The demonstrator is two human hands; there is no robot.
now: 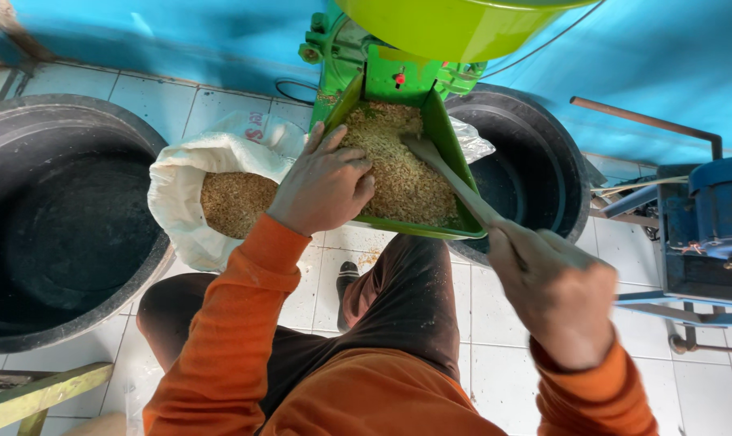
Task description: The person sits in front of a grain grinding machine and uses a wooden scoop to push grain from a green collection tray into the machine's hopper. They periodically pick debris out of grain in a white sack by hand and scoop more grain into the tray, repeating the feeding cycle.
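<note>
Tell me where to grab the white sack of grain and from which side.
Grip the white sack by its rolled-down rim, on the bare side toward the big black tub. The rolled cloth gives the fingers a thick edge, while the left hand and green chute crowd the other side.

one package only: white woven sack [190, 194], mouth rolled open, filled with tan grain, slumped just left of green chute tray [449, 145], faint red marks on fabric.
</note>
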